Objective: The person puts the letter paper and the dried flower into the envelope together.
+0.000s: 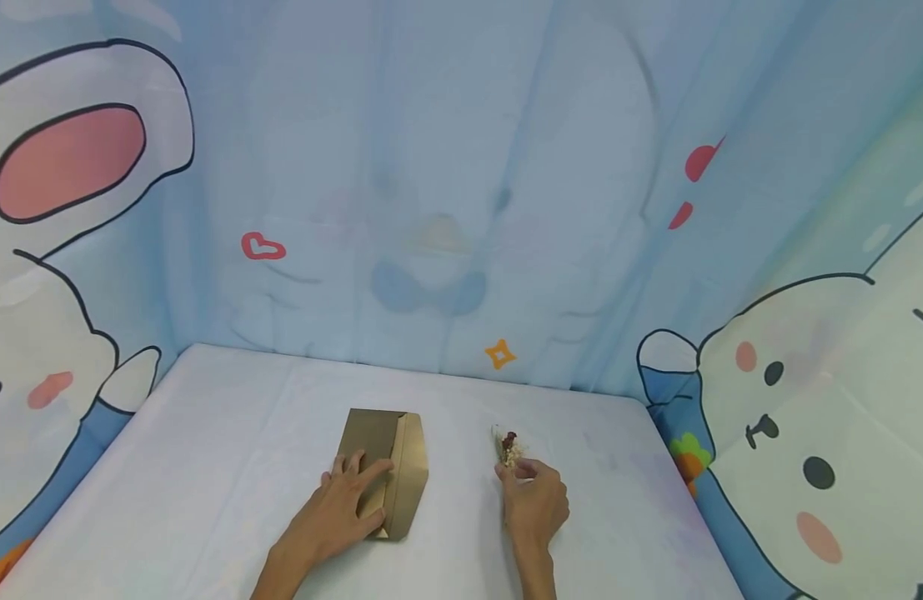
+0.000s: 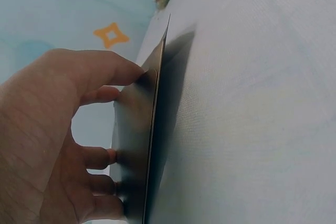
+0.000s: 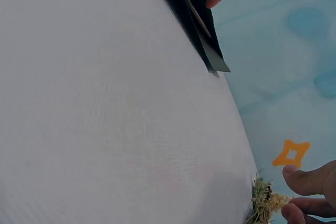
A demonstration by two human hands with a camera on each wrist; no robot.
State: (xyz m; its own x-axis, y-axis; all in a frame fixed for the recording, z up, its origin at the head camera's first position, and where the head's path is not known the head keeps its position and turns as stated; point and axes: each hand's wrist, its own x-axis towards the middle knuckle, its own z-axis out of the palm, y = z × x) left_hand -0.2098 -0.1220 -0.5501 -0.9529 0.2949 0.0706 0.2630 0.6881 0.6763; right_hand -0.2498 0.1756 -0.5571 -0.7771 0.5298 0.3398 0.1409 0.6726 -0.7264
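A gold paper envelope [image 1: 410,475] lies on the white table with its flap lifted. My left hand [image 1: 333,517] rests on it, fingers spread, with the thumb near the flap's fold. In the left wrist view the fingertips touch the envelope's face [image 2: 134,129]. To the right lies a small bunch of dried flowers [image 1: 509,450], dark red and cream with green. My right hand [image 1: 534,504] is at its near end. The right wrist view shows the thumb [image 3: 299,179] and fingers apart, fingertips beside the cream flowers [image 3: 270,200].
The white cloth [image 1: 619,500] covers the table. A blue curtain [image 1: 446,167] with printed cartoon figures hangs behind the table's back edge and along both sides. A strip of white cloth separates the envelope from the flowers.
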